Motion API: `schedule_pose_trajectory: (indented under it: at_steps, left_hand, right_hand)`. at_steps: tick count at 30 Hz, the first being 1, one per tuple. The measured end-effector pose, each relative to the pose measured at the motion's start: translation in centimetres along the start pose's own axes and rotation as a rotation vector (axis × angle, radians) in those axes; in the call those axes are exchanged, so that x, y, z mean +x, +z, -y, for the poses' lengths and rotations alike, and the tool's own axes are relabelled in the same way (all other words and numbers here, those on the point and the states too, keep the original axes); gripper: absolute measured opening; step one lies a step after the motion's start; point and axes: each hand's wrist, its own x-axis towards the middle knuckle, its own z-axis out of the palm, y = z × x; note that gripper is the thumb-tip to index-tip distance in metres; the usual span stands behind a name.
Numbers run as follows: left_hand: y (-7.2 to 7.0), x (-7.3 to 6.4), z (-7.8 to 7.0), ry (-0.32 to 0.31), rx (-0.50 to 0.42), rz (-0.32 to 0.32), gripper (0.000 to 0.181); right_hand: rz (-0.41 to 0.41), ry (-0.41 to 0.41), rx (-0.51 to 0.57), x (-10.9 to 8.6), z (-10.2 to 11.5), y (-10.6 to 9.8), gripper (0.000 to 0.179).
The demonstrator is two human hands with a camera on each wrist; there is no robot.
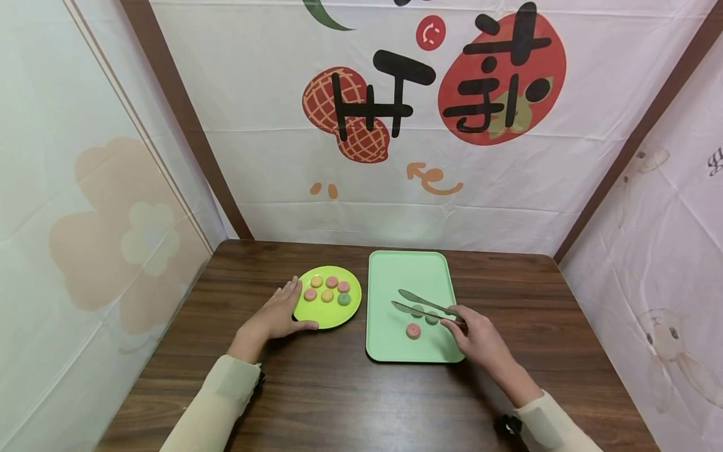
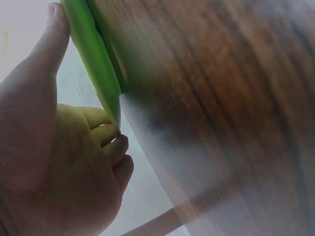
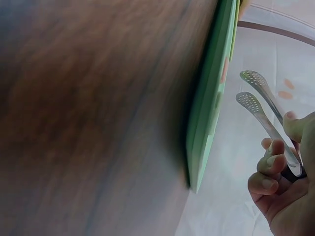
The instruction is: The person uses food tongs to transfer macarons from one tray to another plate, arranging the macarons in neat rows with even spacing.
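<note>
A yellow-green plate (image 1: 329,319) bears several pink, yellow and green macarons. My left hand (image 1: 280,311) rests at its left rim, fingers extended and thumb spread along the near edge; in the left wrist view the thumb (image 2: 51,37) touches the green rim. My right hand (image 1: 479,336) grips metal tongs (image 1: 420,300), whose perforated tips (image 3: 249,101) stand apart with nothing between them. The tongs reach over a light green tray (image 1: 390,351). On it lie a pink macaron (image 1: 413,331) and two green ones, partly overlapped by the lower tong arm in the head view.
Plate and tray stand side by side, with a narrow gap, on a dark wooden table (image 1: 361,402). A printed white curtain (image 1: 254,169) hangs behind the far edge, and more fabric hangs at both sides.
</note>
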Motion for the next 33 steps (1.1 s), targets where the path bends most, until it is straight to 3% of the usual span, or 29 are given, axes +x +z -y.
schedule_pose_trajectory:
  at_steps: [33]
  left_hand:
    - [-0.4, -0.4, -0.4, 0.009, -0.026, -0.003, 0.127]
  right_hand:
    - [0.020, 0.068, -0.044, -1.5, -1.9, -0.9, 0.024]
